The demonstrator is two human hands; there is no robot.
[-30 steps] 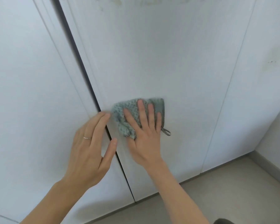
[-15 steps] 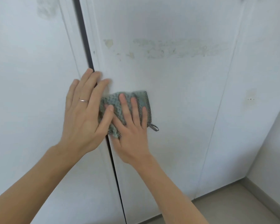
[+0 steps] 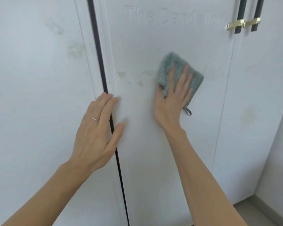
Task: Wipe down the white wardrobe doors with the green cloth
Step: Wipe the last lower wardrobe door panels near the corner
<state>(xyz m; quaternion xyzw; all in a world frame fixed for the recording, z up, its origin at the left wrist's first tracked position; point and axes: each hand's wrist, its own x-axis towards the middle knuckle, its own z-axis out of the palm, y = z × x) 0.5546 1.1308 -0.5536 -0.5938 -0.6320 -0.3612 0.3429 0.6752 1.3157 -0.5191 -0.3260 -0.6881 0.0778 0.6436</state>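
Head view. Right hand [image 3: 171,101] lies flat, fingers straight and spread, pressing the cloth [image 3: 178,74] against the middle door [image 3: 162,152]. Cloth is grey-green, folded, blurred at its upper edge; a small loop [image 3: 187,111] hangs from its lower corner, beside the palm. Cloth sits about mid-height on this door, right of a patch of yellowish marks [image 3: 122,75].

Left hand [image 3: 96,136] is open, fingers straight and together, resting across the dark gap [image 3: 98,54] between left door [image 3: 31,103] and middle door; thumb touches the middle door. A thin ring [image 3: 95,118] shows on one finger.

Faint raised lettering [image 3: 170,16] runs across the top of the middle door. Two dark handles with brass mounts [image 3: 243,23] at upper right. Smudges [image 3: 75,49] on the left door. Floor [image 3: 258,214] at lower right.
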